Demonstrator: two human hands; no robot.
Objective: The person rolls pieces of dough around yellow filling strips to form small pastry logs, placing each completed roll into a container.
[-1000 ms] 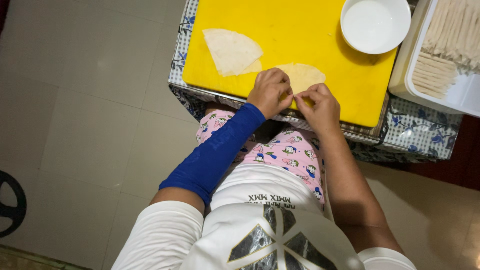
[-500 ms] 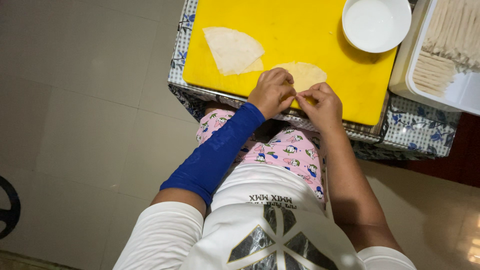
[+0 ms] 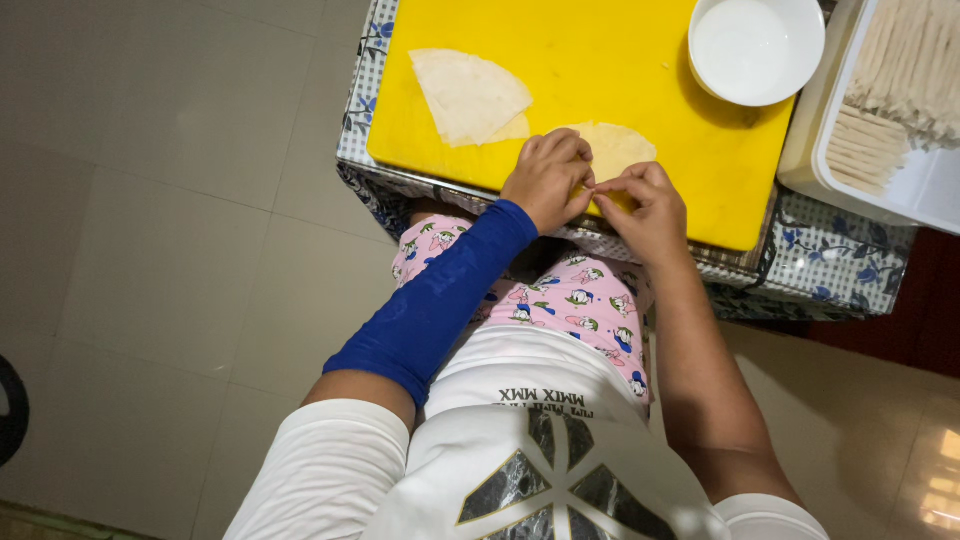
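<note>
A thin pale wrapper (image 3: 617, 148) lies on the yellow cutting board (image 3: 600, 70) near its front edge. My left hand (image 3: 548, 178), in a blue arm sleeve, pinches the wrapper's near edge with its fingertips. My right hand (image 3: 648, 204) meets it from the right and pinches the same edge. Both hands hide the wrapper's near part and whatever lies inside it. A second stack of quarter-round wrappers (image 3: 468, 96) lies on the board to the far left, untouched.
A white bowl (image 3: 755, 48) sits at the board's far right corner. A white tray (image 3: 905, 185) holds several rolled sticks at the right. The board rests on a low table with a blue-flowered cloth (image 3: 830, 265). Tiled floor lies to the left.
The two hands have stayed together on the wrapper's near edge. The fingertips have shifted slightly as they work the edge; the wrapper itself stays in place.
</note>
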